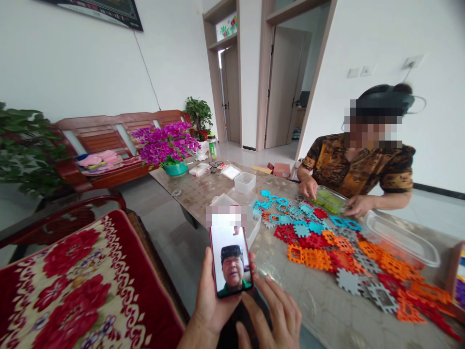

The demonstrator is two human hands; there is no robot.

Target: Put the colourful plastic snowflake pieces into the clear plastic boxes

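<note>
Head view: the right hand (274, 315) is free, fingers fanned and slightly bent, near the left hand (211, 306), which grasps the phone (232, 264) from below, thumb along its edge, beside the table (308, 293) bearing plastic pieces (316, 259).

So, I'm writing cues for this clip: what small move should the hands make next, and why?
Perhaps a tap on the phone with the right hand: the left hand holds it, screen lit, and the right hand is close to its lower edge.
</note>
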